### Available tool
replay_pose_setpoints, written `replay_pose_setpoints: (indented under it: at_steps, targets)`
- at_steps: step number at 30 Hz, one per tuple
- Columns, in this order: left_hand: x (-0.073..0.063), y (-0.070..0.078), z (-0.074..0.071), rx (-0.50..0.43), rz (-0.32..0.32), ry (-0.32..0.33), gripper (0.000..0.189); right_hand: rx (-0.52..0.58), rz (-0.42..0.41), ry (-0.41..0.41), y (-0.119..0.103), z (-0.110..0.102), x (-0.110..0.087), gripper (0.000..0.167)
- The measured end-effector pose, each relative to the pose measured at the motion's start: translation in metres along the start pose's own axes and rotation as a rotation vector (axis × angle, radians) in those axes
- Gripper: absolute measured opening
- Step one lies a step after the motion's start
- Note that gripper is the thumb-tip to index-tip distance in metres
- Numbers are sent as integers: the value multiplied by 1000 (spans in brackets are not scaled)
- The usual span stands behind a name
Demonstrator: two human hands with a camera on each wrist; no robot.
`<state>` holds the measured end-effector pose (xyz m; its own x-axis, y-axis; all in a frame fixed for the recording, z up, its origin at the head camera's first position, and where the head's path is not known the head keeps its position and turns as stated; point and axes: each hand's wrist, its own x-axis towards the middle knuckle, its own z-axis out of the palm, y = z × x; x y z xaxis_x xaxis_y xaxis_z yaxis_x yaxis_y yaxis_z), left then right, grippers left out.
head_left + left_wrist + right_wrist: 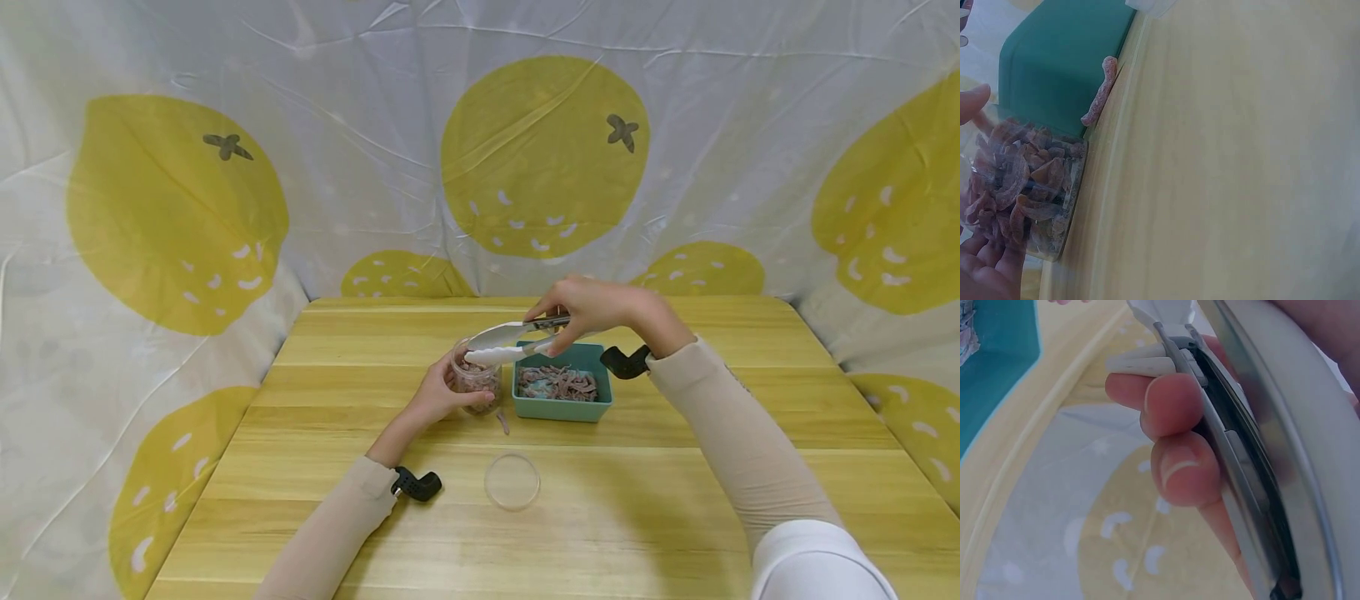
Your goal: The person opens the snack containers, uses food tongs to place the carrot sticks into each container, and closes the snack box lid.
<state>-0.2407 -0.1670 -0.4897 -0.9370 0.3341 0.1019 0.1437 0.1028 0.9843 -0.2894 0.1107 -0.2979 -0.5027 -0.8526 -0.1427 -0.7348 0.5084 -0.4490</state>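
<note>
My left hand (437, 395) grips a clear round jar (478, 382), tilted toward the right, with brownish-pink, powder-dusted strips (1019, 181) inside. My right hand (592, 307) holds metal tongs with white tips (495, 356); the tips are at the jar's mouth. Whether they pinch a strip cannot be made out. In the right wrist view the fingers curl round the metal handle (1241, 469). Just right of the jar stands a teal rectangular container (562, 410) with a layer of similar strips (573, 385) on its bottom.
A single strip (503, 422) lies on the wooden table (375, 533) between jar and container. Nearer to me rests a clear round lid (512, 482). Behind the table hangs a white cloth (360, 167) with yellow lemon prints.
</note>
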Motion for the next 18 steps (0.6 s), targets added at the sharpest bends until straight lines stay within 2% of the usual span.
replay_pose_setpoints:
  at_steps: [9, 18]
  targets:
    - [-1, -2, -1, 17, 24, -4, 80, 38, -35, 31, 2, -1, -8, 61]
    - [1, -3, -1, 17, 48, -3, 77, 121, 18, 71, 18, -5, -35, 67]
